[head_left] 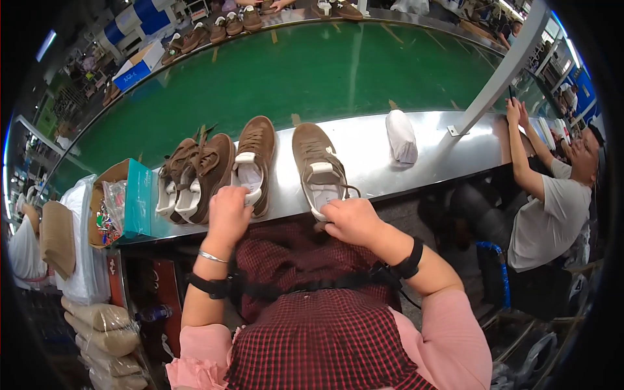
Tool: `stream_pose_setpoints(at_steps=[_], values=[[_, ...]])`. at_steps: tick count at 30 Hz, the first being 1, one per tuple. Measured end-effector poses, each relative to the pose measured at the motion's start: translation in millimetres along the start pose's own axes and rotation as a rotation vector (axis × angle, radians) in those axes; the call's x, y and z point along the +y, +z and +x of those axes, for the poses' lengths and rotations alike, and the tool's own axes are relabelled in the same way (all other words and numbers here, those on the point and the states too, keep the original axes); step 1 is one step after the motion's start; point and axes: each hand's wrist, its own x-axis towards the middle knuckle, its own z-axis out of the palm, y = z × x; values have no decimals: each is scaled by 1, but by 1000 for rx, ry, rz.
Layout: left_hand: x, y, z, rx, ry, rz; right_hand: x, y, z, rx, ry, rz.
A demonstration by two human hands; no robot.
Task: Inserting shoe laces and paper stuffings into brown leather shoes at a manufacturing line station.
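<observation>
Two brown suede sneakers with white heel tabs and pale insoles stand on the metal ledge before me, toes pointing away. My left hand (229, 213) is closed at the heel of the left sneaker (259, 140), fingers on its collar. At the back of the right sneaker (312, 146), my right hand (352, 220) pinches the heel edge, and a loose lace end runs out near it. Another pair of brown laced sneakers (218, 153) sits just left of my left hand. Fingertips of both hands are partly hidden.
A green conveyor belt (292, 71) runs beyond the ledge. To the right lie a white wrapped bundle (402, 138) and a slanted metal post (497, 78). At left stands a teal-sided box (138, 198) of small items. A seated person (552, 214) is at right; more shoes line the far side.
</observation>
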Motion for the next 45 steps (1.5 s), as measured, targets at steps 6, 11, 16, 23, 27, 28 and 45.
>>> stream_pose_setpoints(at_steps=[6, 11, 16, 23, 27, 28, 45], values=[[83, 17, -29, 254, 409, -237, -38, 54, -50, -226, -363, 27], [71, 90, -80, 208, 579, -11, -35, 115, -79, -435, -10, 155], [55, 77, -88, 141, 623, -68, -46, 94, -87, -480, -78, 313], [57, 68, -88, 93, 103, -481, -32, 74, -75, 85, 260, 168], [49, 86, -92, 135, 145, -398, -30, 79, -71, -99, 296, 331], [47, 85, -93, 129, 144, -401, -29, 70, -73, -180, 347, 456], [50, 73, -96, 74, 226, -175, -48, 69, -28, 94, -139, 178]])
